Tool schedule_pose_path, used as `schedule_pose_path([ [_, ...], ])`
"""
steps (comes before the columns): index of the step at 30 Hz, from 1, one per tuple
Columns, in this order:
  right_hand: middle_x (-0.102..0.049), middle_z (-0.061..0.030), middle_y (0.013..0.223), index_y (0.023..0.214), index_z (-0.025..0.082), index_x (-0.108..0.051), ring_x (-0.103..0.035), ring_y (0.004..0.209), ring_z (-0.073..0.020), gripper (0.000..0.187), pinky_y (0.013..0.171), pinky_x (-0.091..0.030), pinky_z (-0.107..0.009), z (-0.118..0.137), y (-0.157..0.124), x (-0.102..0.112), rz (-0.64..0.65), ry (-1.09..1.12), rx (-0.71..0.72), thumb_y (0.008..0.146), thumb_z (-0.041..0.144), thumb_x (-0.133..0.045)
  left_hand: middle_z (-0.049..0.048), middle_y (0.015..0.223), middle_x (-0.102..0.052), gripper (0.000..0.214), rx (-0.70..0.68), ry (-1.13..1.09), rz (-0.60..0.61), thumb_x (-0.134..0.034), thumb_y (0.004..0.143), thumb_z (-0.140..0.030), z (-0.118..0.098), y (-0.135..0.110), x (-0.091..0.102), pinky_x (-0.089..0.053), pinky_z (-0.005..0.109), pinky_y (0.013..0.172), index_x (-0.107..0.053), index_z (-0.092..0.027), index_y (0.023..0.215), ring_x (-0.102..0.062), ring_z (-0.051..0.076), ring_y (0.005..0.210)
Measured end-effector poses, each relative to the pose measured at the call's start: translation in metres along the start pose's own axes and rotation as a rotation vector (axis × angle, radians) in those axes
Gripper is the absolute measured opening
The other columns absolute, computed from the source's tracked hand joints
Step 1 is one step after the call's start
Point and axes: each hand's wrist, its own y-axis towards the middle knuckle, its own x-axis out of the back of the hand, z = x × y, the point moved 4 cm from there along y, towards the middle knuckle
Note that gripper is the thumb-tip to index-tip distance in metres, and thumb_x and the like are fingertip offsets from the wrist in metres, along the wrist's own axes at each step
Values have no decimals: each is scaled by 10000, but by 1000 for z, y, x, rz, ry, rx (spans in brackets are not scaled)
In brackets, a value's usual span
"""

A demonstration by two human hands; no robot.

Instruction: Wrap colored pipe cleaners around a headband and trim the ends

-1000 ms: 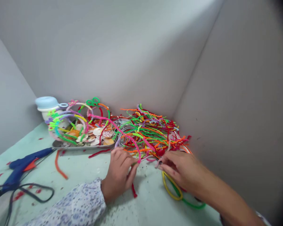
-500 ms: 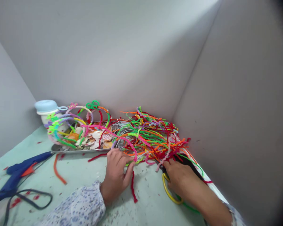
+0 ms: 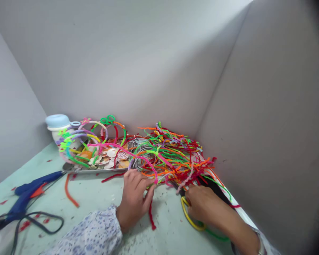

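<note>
Pale green work surface (image 3: 90,209) littered with clippings; left hand (image 3: 134,200) curled against tangled multicoloured pipe cleaners (image 3: 170,156), hold unconfirmed; right hand (image 3: 202,203) grip unclear; snagged strands could drag the metal tray (image 3: 95,170).

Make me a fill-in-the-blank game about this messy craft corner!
1. The glue gun on the table is mostly ____.
2. The round shell pieces lie on a metal ____.
3. The right hand is beside a ____ loop.
4. The fuzzy heap beside the left hand is made of ____.

Answers: blue; tray; yellow; pipe cleaners.
</note>
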Motion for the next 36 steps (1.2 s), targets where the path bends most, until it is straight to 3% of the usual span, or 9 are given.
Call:
schedule_pose_path([
  [4,-658,-55,805,679,166,-626,-598,701,-175,103,593,-405,-255,-20,-4,14,-85,264,160,681,135,-528,23,780,-620,147,16,25,-5,-619,802,-87,4,0,0,-376,442,863,-592,-191,903,-525,194,799],
  [9,-615,-6,807,775,167,-590,-555,703,-123,67,600,-418,-205,-42,-13,29,199,818,355,734,181,-540,23,786,-620,123,36,52,5,-605,818,-104,10,-1,-2,-371,441,868,-595,-193,903,-525,195,806],
  [12,-643,-30,752,875,157,-577,-591,579,-126,245,545,-463,-237,-39,-11,21,448,1292,341,801,388,-545,22,789,-610,106,57,58,2,-598,826,-116,12,-1,-2,-377,432,859,-595,-202,888,-522,195,802],
  [16,-618,-8,621,841,141,-592,-533,423,-94,335,430,-420,-204,-30,-1,15,413,1566,384,782,471,-580,22,795,-604,96,77,69,-7,-595,829,-129,15,0,-2,-390,418,840,-590,-206,885,-524,199,806],
  [19,-541,26,493,687,148,-555,-467,388,-75,364,405,-389,-181,-28,0,19,306,1536,448,792,496,-586,22,796,-607,97,84,82,-11,-587,830,-128,16,1,-1,-392,406,825,-591,-205,889,-524,197,805],
  [22,-531,46,510,748,155,-540,-431,388,-60,358,375,-337,-157,-32,-9,27,260,1360,438,779,501,-627,25,804,-610,80,92,90,-17,-580,838,-142,16,1,0,-392,408,830,-593,-206,884,-529,197,808],
  [26,-535,48,603,824,174,-559,-449,456,-67,256,423,-371,-165,-39,-28,30,341,1068,324,786,408,-652,27,798,-618,73,90,94,-5,-582,839,-154,15,1,0,-394,410,826,-602,-207,886,-537,199,804],
  [31,-584,-16,751,738,184,-662,-523,682,-121,244,642,-437,-220,-46,-41,47,-33,627,451,891,304,-514,25,795,-621,86,91,90,3,-589,833,-141,16,2,0,-396,410,827,-598,-205,891,-537,199,806],
  [36,-583,-57,956,771,214,-720,-562,843,-162,263,794,-465,-290,-74,-37,61,-198,632,376,882,378,-546,24,800,-617,90,104,81,1,-591,832,-136,19,2,-1,-393,404,828,-595,-201,894,-527,193,810],
])
